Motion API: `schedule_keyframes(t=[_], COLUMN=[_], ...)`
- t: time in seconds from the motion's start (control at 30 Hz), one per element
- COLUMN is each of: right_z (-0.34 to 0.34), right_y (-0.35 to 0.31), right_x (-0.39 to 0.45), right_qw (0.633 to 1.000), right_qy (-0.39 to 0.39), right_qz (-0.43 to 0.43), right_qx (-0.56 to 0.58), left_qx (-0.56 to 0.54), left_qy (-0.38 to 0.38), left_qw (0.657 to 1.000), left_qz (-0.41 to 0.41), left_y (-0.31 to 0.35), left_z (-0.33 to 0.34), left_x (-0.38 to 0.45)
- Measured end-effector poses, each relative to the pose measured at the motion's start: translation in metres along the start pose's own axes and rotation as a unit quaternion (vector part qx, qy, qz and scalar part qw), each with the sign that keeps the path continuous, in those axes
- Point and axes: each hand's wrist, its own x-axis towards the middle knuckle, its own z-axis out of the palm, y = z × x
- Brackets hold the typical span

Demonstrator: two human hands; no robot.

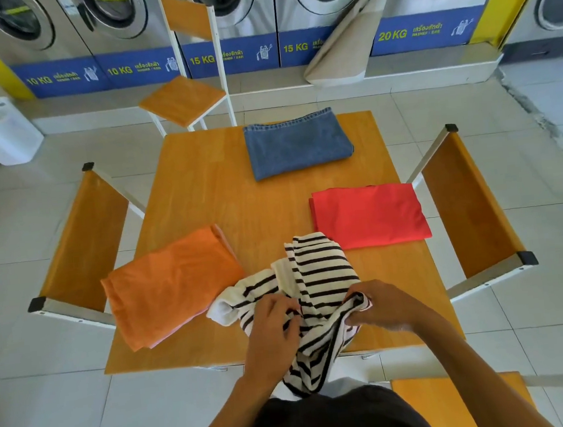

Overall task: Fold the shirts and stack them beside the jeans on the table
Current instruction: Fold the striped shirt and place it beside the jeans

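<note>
Both hands, L (272,321) & R (381,303), fingers pinching bunched striped shirt (314,279) at near counter (223,191) edge. Step: spreading it flat. Next: fold, stack by jeans (295,143) far side.

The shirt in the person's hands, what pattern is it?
The shirt has black and cream stripes, seen in the head view.

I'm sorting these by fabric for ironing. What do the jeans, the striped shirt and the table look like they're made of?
Jeans: blue denim, matte and faded, stiff flat fold. Striped shirt: looks like soft knit, probably cotton, bunching limply in both hands. Table: orange-brown wood or wood-look laminate, faint grain, smooth with slight sheen.
</note>
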Motion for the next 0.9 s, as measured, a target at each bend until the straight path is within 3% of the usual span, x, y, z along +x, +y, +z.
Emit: schedule_keyframes(t=[0.07,0.13,0.23,0.3,0.37,0.5,0.6,0.73,0.9], right_z=[-0.002,-0.003,-0.002,-0.002,-0.003,-0.003,-0.004,-0.007,-0.016], right_y=[-0.003,-0.004,-0.004,-0.003,-0.003,-0.003,-0.006,-0.011,-0.018], right_x=[0.002,0.006,0.011,0.014,0.015,0.015,0.016,0.016,0.02], right_qw=[1.0,1.0,1.0,0.999,0.996,0.989,0.987,0.989,0.989], right_qy=[-0.001,-0.001,-0.002,0.003,0.011,0.022,0.022,0.017,0.02], right_qz=[-0.016,-0.018,-0.011,-0.016,-0.016,-0.005,-0.002,-0.011,-0.032], right_qx=[0.009,0.013,0.026,0.051,0.086,0.149,0.16,0.149,0.146], left_qx=[0.01,-0.02,-0.071,-0.08,-0.071,0.006,0.114,0.162,0.002], left_qy=[0.079,0.11,0.099,0.088,0.048,-0.131,-0.155,-0.128,-0.029], left_qw=[0.997,0.993,0.983,0.979,0.983,0.984,0.976,0.975,0.995], left_qz=[0.013,-0.036,-0.141,-0.163,-0.161,-0.121,-0.103,-0.082,-0.096], left_y=[0.002,0.001,-0.005,-0.012,-0.015,-0.004,0.009,0.026,0.029], left_z=[-0.008,-0.02,-0.034,-0.039,-0.042,-0.039,-0.03,-0.019,-0.036], left_x=[-0.006,-0.015,-0.035,-0.053,-0.067,-0.075,-0.06,-0.037,-0.02])
